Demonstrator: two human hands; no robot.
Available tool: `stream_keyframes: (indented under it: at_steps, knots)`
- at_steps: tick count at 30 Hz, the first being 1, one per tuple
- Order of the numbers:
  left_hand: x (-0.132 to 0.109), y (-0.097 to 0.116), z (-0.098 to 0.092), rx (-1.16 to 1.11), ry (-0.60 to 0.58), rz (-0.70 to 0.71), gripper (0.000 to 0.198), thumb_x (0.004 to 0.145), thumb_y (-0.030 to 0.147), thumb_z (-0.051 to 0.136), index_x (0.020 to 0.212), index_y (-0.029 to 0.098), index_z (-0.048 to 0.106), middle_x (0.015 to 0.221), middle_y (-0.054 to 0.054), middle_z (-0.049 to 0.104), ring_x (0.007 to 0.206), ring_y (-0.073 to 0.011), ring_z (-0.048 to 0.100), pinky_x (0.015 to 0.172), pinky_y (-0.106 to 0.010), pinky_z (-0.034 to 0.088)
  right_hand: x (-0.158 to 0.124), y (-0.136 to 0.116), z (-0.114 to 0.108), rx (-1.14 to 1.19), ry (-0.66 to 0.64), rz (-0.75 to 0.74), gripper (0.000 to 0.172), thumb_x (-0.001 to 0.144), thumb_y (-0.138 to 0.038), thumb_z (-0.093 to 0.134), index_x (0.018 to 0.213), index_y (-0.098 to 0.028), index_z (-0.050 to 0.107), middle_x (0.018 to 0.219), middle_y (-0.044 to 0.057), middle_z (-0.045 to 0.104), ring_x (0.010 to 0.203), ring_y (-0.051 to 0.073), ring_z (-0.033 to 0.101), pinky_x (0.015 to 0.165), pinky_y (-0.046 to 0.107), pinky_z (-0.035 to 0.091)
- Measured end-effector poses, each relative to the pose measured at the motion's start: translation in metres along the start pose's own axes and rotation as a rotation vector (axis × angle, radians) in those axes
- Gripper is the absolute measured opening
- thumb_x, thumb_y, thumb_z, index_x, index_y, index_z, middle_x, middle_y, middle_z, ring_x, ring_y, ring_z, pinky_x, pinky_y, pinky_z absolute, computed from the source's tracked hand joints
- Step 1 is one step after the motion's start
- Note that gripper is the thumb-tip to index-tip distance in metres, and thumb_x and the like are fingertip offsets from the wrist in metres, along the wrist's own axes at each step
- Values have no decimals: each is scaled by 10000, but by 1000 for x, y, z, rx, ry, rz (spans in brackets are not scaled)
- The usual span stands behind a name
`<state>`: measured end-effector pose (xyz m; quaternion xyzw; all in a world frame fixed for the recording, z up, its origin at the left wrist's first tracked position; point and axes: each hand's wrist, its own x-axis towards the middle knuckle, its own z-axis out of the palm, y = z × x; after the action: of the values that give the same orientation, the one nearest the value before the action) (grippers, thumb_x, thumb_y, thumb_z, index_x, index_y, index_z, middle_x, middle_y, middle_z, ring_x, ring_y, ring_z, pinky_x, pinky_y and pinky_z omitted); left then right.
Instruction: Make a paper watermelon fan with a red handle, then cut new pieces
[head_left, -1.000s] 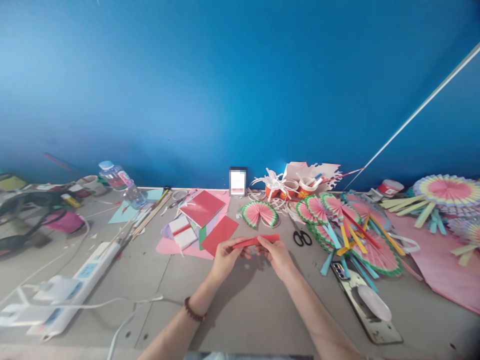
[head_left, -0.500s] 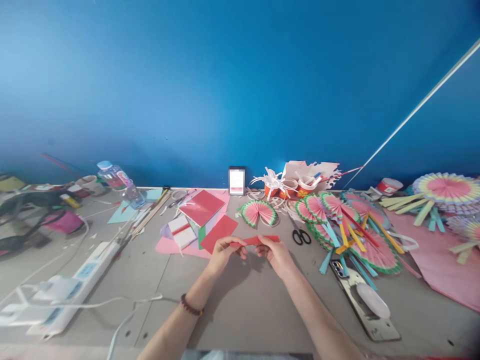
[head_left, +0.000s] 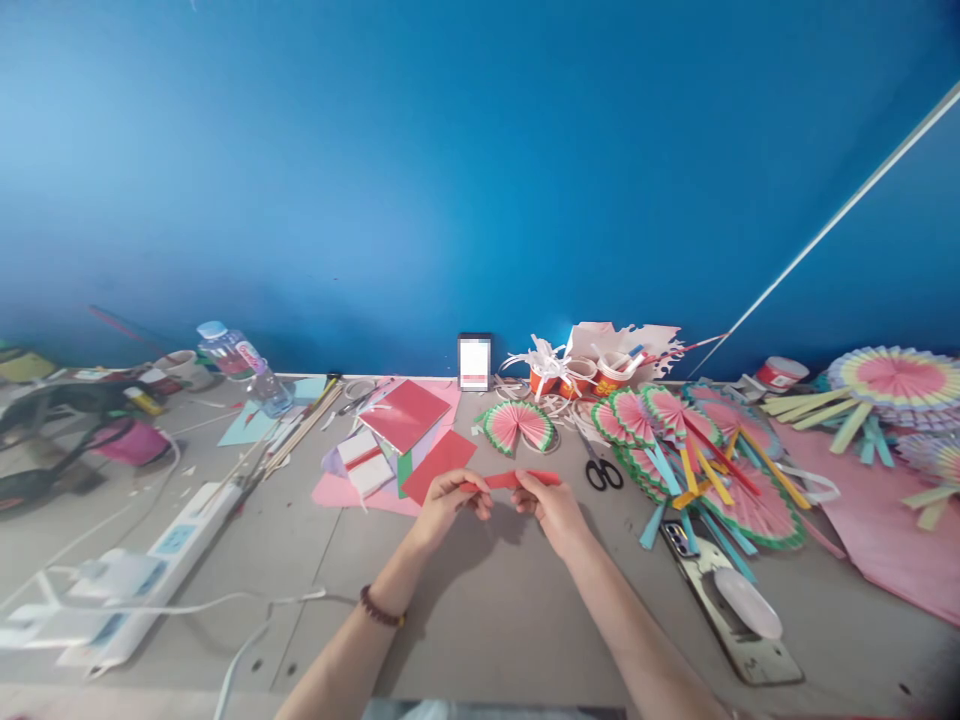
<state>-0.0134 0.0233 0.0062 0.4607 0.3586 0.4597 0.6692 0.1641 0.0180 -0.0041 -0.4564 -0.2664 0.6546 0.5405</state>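
A narrow folded strip of red paper is stretched between my two hands, a little above the grey table. My left hand pinches its left end between thumb and fingers. Closed on the right part of the strip is my right hand, its thumb lying on top. Just behind the left hand lies a flat red paper sheet. Beyond the strip rests a pleated pink and green paper fan. Black-handled scissors lie right of my right hand.
Several finished paper fans are piled at the right, beside a phone. At the left are a power strip with cables and a water bottle. Paper cups and a small screen stand against the blue wall.
Both hands keep their hold on the red strip and have barely moved. The whole view has shifted very slightly.
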Motion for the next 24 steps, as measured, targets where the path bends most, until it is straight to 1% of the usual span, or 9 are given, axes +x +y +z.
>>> stream_keyframes:
  at_steps: [7, 13, 16, 18, 21, 24]
  knots:
    - [-1, 1, 2, -29, 8, 37, 117, 694, 247, 637, 683, 132, 652, 635, -55, 666, 529, -157, 609, 573, -279, 481, 0, 1, -1, -82, 12, -26, 325, 577, -421, 796, 692, -128, 715, 525, 38, 657, 483, 134, 587, 469, 226, 453]
    - [-2, 1, 1, -37, 9, 30, 88, 704, 198, 578, 662, 136, 625, 632, -50, 656, 529, -156, 601, 577, -280, 473, 2, 4, -2, -89, -2, -53, 308, 594, -414, 787, 697, -132, 715, 521, 31, 654, 492, 132, 591, 500, 232, 473]
    - [-2, 1, -1, -31, -47, 38, 103, 690, 201, 557, 704, 133, 633, 670, -65, 663, 559, -171, 608, 595, -296, 479, 1, 4, -1, -107, 34, -83, 313, 582, -420, 790, 680, -134, 710, 504, 24, 642, 479, 132, 581, 502, 244, 482]
    - [-2, 2, -4, -37, -103, 62, 156, 686, 250, 556, 736, 129, 641, 712, -82, 669, 584, -187, 616, 605, -309, 481, 1, 3, -1, -113, 49, -97, 319, 572, -425, 793, 671, -134, 708, 492, 19, 634, 473, 133, 575, 494, 248, 482]
    - [-1, 3, -8, -27, -155, 96, 252, 706, 352, 555, 756, 129, 663, 797, -116, 678, 722, -238, 638, 670, -333, 487, 0, 1, -1, -117, 37, -109, 323, 575, -423, 791, 694, -134, 712, 499, 16, 633, 478, 131, 574, 498, 249, 486]
    - [1, 3, -11, 6, -175, 106, 335, 743, 418, 548, 814, 130, 703, 932, -140, 677, 907, -279, 608, 811, -369, 466, 0, -2, -2, -124, 56, -123, 330, 579, -432, 786, 712, -139, 716, 507, 12, 632, 474, 124, 569, 497, 246, 488]
